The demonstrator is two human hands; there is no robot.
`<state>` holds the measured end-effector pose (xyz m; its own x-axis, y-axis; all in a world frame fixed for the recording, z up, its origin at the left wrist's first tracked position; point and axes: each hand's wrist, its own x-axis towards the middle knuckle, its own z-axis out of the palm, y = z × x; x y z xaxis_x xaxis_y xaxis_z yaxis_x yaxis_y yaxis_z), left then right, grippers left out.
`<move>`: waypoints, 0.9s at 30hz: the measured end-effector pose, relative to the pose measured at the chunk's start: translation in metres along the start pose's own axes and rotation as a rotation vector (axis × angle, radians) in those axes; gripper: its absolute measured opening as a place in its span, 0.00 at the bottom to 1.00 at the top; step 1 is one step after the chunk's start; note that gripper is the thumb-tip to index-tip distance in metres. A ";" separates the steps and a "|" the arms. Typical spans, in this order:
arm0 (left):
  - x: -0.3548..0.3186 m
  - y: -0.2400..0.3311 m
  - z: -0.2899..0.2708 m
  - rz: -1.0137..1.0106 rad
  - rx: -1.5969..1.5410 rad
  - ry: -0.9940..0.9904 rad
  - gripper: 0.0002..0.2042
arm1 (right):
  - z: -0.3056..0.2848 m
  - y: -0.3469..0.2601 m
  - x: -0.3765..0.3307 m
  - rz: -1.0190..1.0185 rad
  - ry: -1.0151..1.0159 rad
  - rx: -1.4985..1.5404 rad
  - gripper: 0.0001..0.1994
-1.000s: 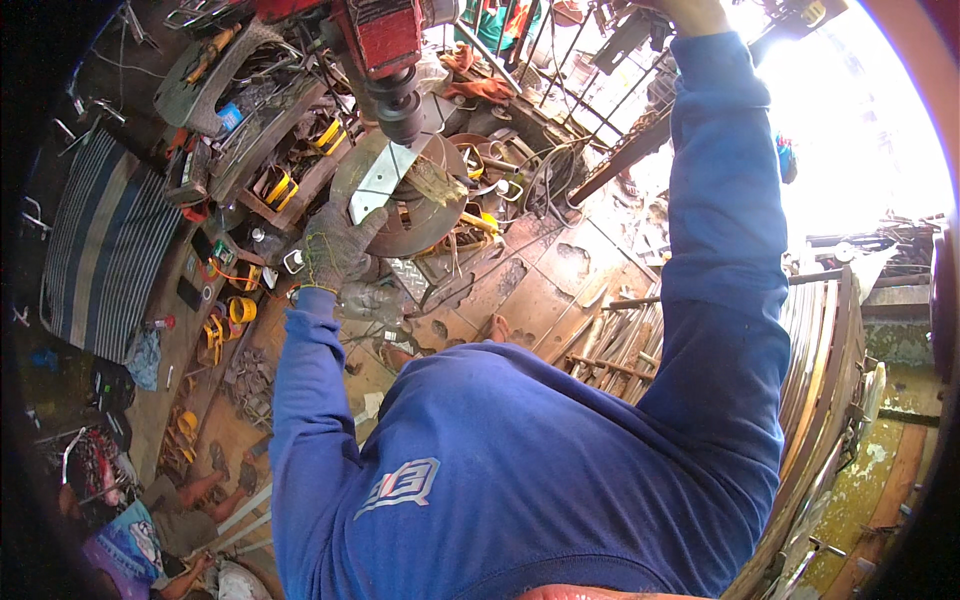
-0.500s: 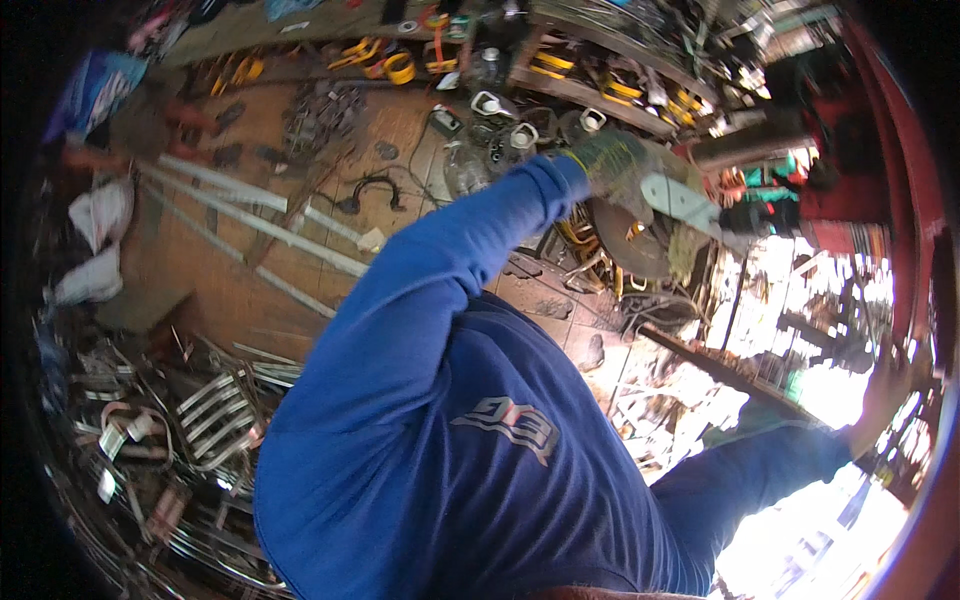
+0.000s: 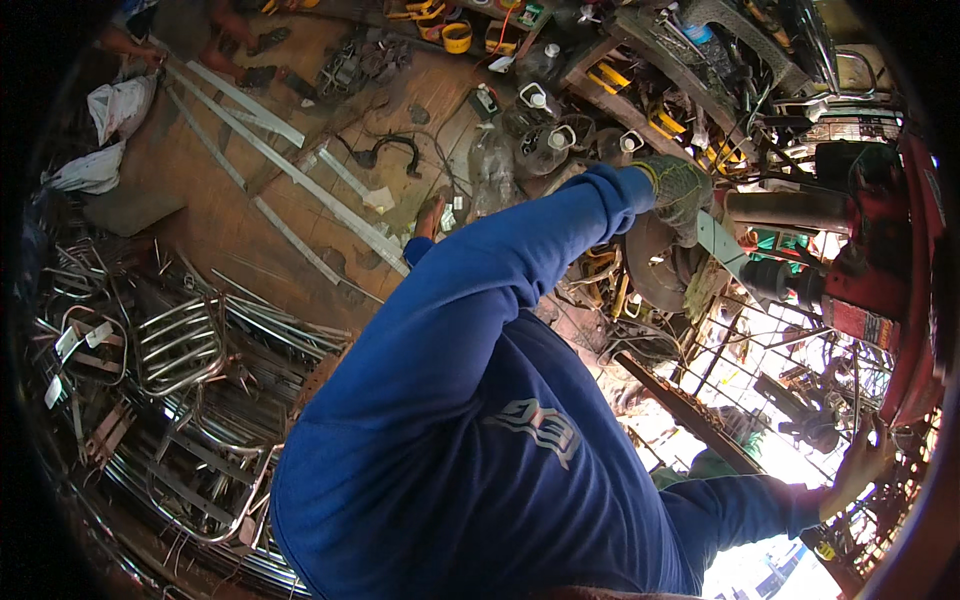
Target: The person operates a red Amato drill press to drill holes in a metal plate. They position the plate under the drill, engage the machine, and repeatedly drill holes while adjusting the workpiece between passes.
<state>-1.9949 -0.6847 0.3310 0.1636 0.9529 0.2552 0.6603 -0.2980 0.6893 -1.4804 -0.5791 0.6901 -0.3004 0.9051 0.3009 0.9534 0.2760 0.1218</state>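
Observation:
In a grey-green knitted glove, my left hand (image 3: 682,195) is closed on the upper end of a flat pale metal plate (image 3: 722,245). The plate's other end lies against the dark, ridged chuck (image 3: 775,279) of a red machine (image 3: 918,215). Below the glove is a round brown metal disc (image 3: 652,268). Farther down on the right, my bare right hand (image 3: 858,470) is at the lower edge of the red machine. Its fingers look curled round some part there, but dark clutter hides what they grip.
Bent shiny tube frames (image 3: 180,335) pile up at the left. Long metal strips (image 3: 300,175) lie on the brown floor (image 3: 225,230). Clear plastic bottles (image 3: 492,175) stand near my left forearm. A rusty bar (image 3: 690,412) crosses a wire grid between my arms. Another person's hand (image 3: 130,42) shows upper left.
The whole view has shifted and turned, and it is less blurred. In the picture my left hand and the plate sit farther right and lower; my right hand sits lower. The left hand still grips the plate.

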 end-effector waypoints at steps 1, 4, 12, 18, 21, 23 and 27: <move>0.004 -0.001 -0.001 -0.003 0.010 -0.013 0.26 | 0.001 -0.002 -0.001 0.003 0.002 -0.008 0.26; 0.019 -0.001 -0.006 -0.033 0.042 -0.066 0.26 | 0.003 -0.008 -0.005 0.006 0.017 0.043 0.25; 0.038 0.037 -0.038 -0.087 0.236 -0.146 0.25 | 0.004 -0.028 -0.011 -0.007 0.033 0.033 0.22; -0.001 0.053 -0.032 -0.046 0.273 -0.055 0.22 | 0.003 -0.035 -0.015 -0.023 0.056 -0.078 0.20; -0.020 0.046 -0.014 -0.043 0.214 0.032 0.23 | 0.003 -0.033 -0.015 -0.039 0.079 -0.083 0.20; -0.025 0.038 -0.009 -0.005 0.125 0.068 0.23 | 0.003 -0.031 -0.014 -0.032 0.090 -0.096 0.20; -0.023 0.024 -0.006 -0.085 0.043 -0.046 0.24 | 0.001 -0.035 -0.018 -0.054 0.079 -0.104 0.20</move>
<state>-1.9875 -0.7142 0.3454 0.1383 0.9765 0.1651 0.7042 -0.2141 0.6769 -1.5082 -0.6045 0.6799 -0.3562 0.8606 0.3640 0.9292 0.2850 0.2354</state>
